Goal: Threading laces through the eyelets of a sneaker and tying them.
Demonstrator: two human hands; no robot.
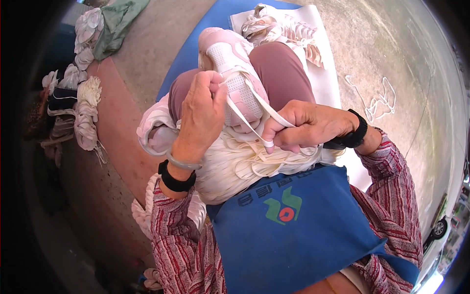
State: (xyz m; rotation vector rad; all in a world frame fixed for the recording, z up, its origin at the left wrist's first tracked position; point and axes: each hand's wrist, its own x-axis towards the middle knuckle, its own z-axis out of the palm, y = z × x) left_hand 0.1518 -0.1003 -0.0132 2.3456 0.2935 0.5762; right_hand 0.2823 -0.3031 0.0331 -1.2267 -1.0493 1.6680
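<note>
A pale pink and white shoe upper with a mesh front rests between my knees. From its eyelets a flat white shoelace runs in a loop toward me. My left hand is at the left side of the upper, thumb and forefinger pinched on the lace close to the eyelets. My right hand is closed round the lace at the lower right, and the strands stretch between the two hands. Across my lap, just below the upper, lies a thick bundle of white shoelaces, partly over my blue apron.
Another pink upper sits by my left knee. Beyond my knees, stacked uppers lie on a white sheet over a blue mat. More bundled uppers and a green sack are at left. Loose white cord lies right.
</note>
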